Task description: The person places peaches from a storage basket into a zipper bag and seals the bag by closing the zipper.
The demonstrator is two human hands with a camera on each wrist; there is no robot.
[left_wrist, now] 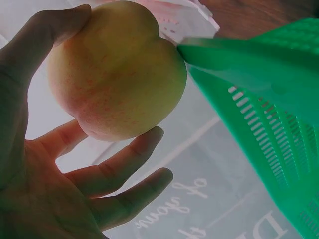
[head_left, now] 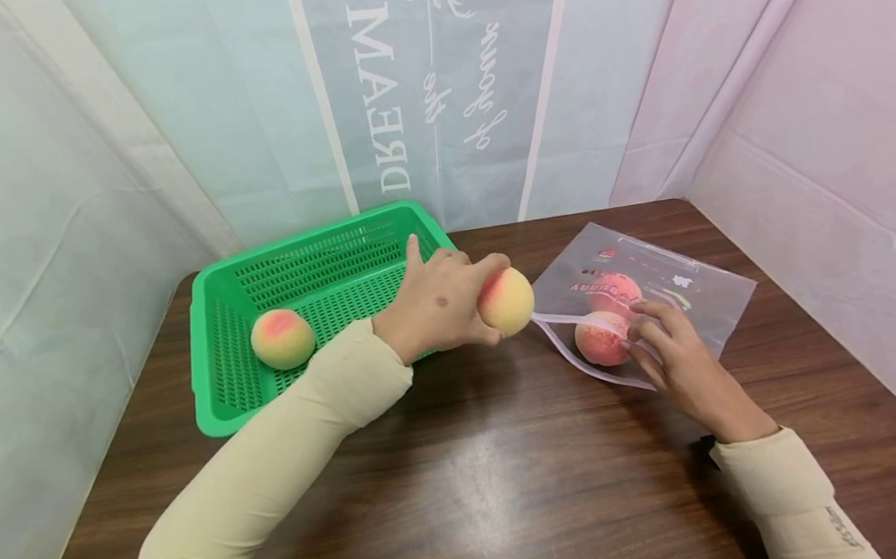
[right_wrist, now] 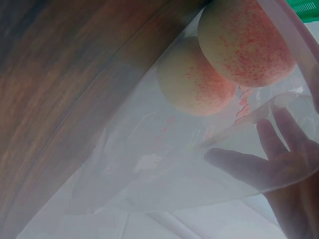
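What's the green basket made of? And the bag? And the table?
The basket looks like molded plastic, smooth and faintly shiny, with one even green and rows of slots. The bag seems to be thin, cloudy plastic film, because the peaches inside show through hazily. The table looks like shiny brown wood, with streaky grain, but it might be a wood-patterned covering.

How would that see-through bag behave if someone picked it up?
The bag would probably be floppy, since its film looks thin and its edge bows slackly. It would likely sag where the two peaches sit. If tipped toward its open mouth, those round peaches might roll out.
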